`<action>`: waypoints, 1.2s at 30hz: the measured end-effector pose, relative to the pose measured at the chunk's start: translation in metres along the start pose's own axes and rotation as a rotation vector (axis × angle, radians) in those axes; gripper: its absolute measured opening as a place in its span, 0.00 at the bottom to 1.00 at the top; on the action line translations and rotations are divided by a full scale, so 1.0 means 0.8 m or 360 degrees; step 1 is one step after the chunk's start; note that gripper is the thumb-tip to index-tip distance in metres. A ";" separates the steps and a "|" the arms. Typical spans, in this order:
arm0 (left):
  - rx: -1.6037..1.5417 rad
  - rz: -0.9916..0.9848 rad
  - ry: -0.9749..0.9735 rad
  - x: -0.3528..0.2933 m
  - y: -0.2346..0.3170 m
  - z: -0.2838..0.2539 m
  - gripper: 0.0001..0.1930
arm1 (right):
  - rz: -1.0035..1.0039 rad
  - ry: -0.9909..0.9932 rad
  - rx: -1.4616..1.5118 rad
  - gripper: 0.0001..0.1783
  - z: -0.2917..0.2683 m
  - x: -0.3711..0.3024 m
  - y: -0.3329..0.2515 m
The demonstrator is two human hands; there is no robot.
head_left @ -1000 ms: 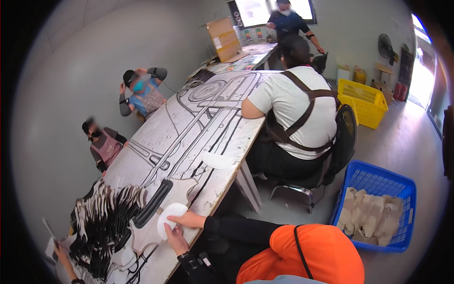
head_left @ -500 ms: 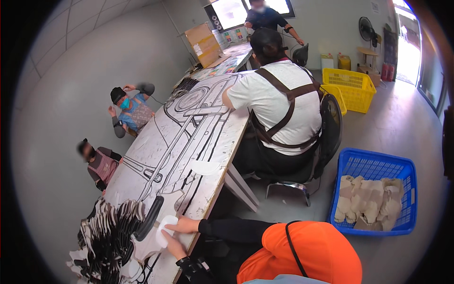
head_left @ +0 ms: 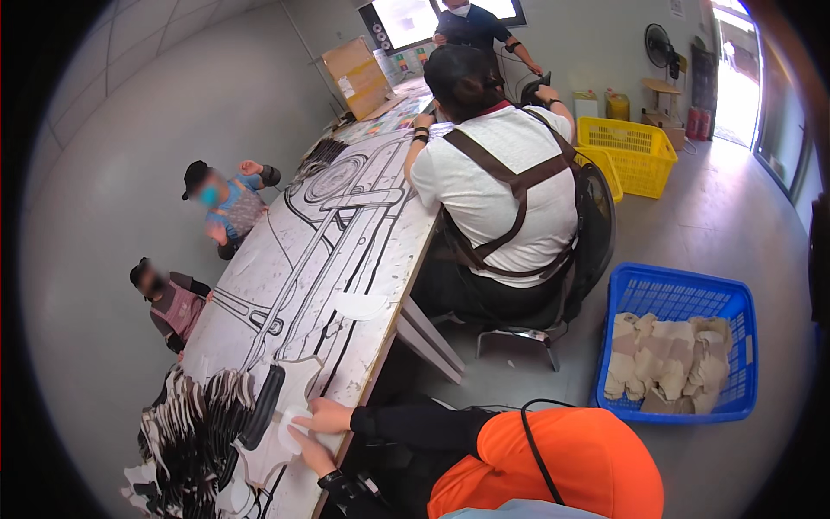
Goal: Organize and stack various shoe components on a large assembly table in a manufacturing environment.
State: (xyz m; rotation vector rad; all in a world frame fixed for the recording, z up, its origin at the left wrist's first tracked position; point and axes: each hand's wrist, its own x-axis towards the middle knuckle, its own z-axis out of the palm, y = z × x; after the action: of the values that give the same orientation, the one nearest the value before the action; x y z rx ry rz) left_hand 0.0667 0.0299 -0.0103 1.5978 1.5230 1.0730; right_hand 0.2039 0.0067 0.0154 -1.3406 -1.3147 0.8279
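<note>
Both of my hands are at the near edge of the long table, over a pale, irregularly shaped flat panel (head_left: 298, 381). My right hand (head_left: 330, 416), the upper one, pinches the edge of a white rounded piece (head_left: 292, 426). My left hand (head_left: 313, 451), the lower one, has a dark band at the wrist and holds the same piece from below, its fingers partly hidden. An elongated black piece (head_left: 261, 408) lies along the far side of the panel. Beyond it stands a dense pile of thin pale-and-black shaped pieces (head_left: 194, 424).
The white table (head_left: 303, 251) carries bold black line drawings and a white half-round piece (head_left: 361, 305). A co-worker in white (head_left: 519, 190) sits beside it; several others are farther off. A blue basket (head_left: 743, 346) holds beige pieces. Yellow crates (head_left: 635, 156) stand farther back.
The white rounded piece has turned between my hands and now shows a flatter, broader face. The seated co-worker's arms have moved, and a far-side co-worker has lowered both hands. The view has shifted slightly.
</note>
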 end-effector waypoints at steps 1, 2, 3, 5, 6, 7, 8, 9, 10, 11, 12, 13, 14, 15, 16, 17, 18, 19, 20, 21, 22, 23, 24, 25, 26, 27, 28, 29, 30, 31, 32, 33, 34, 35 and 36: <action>0.0000 0.0001 -0.0004 0.001 -0.006 0.003 0.41 | 0.0001 0.0004 0.0000 0.36 0.001 0.001 0.001; -0.0138 -0.0072 0.0047 -0.012 0.015 0.008 0.40 | 0.0023 0.0015 -0.0062 0.37 0.001 0.002 0.004; -0.0277 -0.0142 0.0102 -0.021 0.030 0.008 0.39 | 0.0040 0.0026 -0.0125 0.38 0.000 0.002 0.005; -0.0236 -0.0153 0.0101 -0.024 0.036 0.003 0.38 | 0.0072 0.0046 -0.0075 0.38 0.001 0.002 0.008; -0.0196 -0.0163 0.0105 -0.024 0.037 0.002 0.37 | 0.0099 0.0063 -0.0025 0.37 0.003 0.002 0.009; -0.0198 -0.0157 0.0099 -0.017 0.024 0.004 0.37 | 0.0097 0.0071 -0.0026 0.37 0.005 0.002 0.010; -0.0354 -0.0085 0.0101 -0.004 0.006 0.006 0.37 | 0.0023 0.0071 -0.0056 0.36 0.006 0.004 0.013; -0.0508 -0.0022 0.0107 0.000 0.000 0.006 0.36 | -0.0045 0.0062 -0.0085 0.36 0.004 0.004 0.010; -0.0510 -0.0018 0.0105 0.003 -0.006 0.004 0.36 | -0.0048 0.0066 -0.0086 0.36 0.001 0.002 0.008; -0.0496 -0.0039 0.0087 0.003 -0.007 0.000 0.36 | -0.0044 0.0023 -0.0049 0.34 -0.003 -0.004 0.001; -0.0483 -0.0061 0.0070 0.003 -0.008 -0.003 0.37 | -0.0040 -0.0021 -0.0011 0.33 -0.007 -0.008 -0.007; -0.0482 -0.0061 0.0077 0.003 -0.008 -0.004 0.37 | -0.0044 -0.0027 -0.0009 0.33 -0.007 -0.009 -0.011; -0.0543 -0.0041 0.0089 0.000 -0.004 -0.001 0.36 | -0.0036 -0.0036 -0.0002 0.32 -0.009 -0.010 -0.010; -0.0604 -0.0023 0.0101 -0.001 -0.002 0.000 0.36 | -0.0027 -0.0046 0.0005 0.31 -0.010 -0.010 -0.009; -0.0602 -0.0020 0.0097 0.001 -0.006 0.000 0.36 | -0.0027 -0.0041 0.0007 0.31 -0.012 -0.010 -0.008; -0.0277 0.0094 0.0075 0.002 -0.013 -0.002 0.36 | -0.0056 -0.0045 -0.0021 0.31 -0.012 -0.008 -0.006; 0.0048 0.0207 0.0052 0.004 -0.020 -0.003 0.37 | -0.0085 -0.0049 -0.0048 0.31 -0.012 -0.007 -0.004; 0.0050 0.0208 0.0048 0.007 -0.026 -0.002 0.37 | -0.0083 -0.0045 -0.0047 0.31 -0.012 -0.006 -0.002; 0.0053 0.0230 0.0043 0.009 -0.030 -0.001 0.37 | -0.0074 -0.0041 -0.0063 0.31 -0.012 -0.005 0.000; 0.0055 0.0254 0.0048 0.012 -0.034 -0.003 0.37 | -0.0072 -0.0043 -0.0081 0.32 -0.010 -0.004 -0.001; 0.0055 0.0254 0.0054 0.027 -0.055 -0.004 0.37 | -0.0077 -0.0047 -0.0079 0.32 -0.008 -0.003 -0.002; 0.0110 0.0293 0.0063 0.051 -0.090 -0.011 0.30 | -0.0101 -0.0053 -0.0090 0.33 -0.001 -0.002 -0.008; 0.0168 0.0329 0.0044 0.053 -0.089 -0.010 0.27 | -0.0104 -0.0040 -0.0100 0.35 0.000 -0.002 -0.006; 0.0169 0.0326 0.0046 0.053 -0.090 -0.010 0.27 | -0.0104 -0.0044 -0.0100 0.35 0.002 0.000 -0.004; -0.0211 0.0127 0.0021 0.032 -0.049 0.005 0.27 | -0.0071 -0.0005 -0.0114 0.36 -0.005 0.002 0.011; -0.0588 -0.0075 0.0021 0.020 -0.024 0.009 0.28 | -0.0059 0.0019 -0.0127 0.37 -0.007 0.003 0.016; -0.0588 -0.0071 0.0029 0.021 -0.026 0.004 0.28 | -0.0066 0.0014 -0.0126 0.37 -0.004 0.004 0.014; -0.0570 -0.0077 -0.0007 0.025 -0.032 0.000 0.30 | -0.0087 0.0017 -0.0119 0.38 -0.002 0.005 0.013; -0.0552 -0.0083 -0.0045 0.029 -0.039 -0.004 0.32 | -0.0106 0.0022 -0.0113 0.39 0.000 0.005 0.012; -0.0551 -0.0082 -0.0044 0.034 -0.050 -0.007 0.32 | -0.0108 0.0022 -0.0112 0.39 0.002 0.005 0.011; -0.0271 0.0030 -0.0042 0.036 -0.058 -0.010 0.33 | -0.0117 0.0032 -0.0134 0.39 0.004 0.004 0.010; 0.0011 0.0140 -0.0041 0.039 -0.066 -0.012 0.35 | -0.0126 0.0043 -0.0155 0.39 0.005 0.004 0.010; 0.0013 0.0140 -0.0038 0.043 -0.073 -0.013 0.35 | -0.0128 0.0041 -0.0153 0.39 0.007 0.003 0.009; -0.0310 0.0064 0.0011 0.043 -0.069 -0.009 0.34 | -0.0136 0.0019 -0.0137 0.39 0.006 0.003 0.011; -0.0631 -0.0014 0.0061 0.042 -0.064 -0.007 0.33 | -0.0143 -0.0004 -0.0119 0.38 0.006 0.003 0.012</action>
State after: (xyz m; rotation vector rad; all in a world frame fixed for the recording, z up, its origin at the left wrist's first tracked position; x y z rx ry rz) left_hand 0.0385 0.0672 -0.0504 1.3008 1.2428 1.3119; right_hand 0.2018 0.0112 0.0058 -1.3286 -1.4094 0.7251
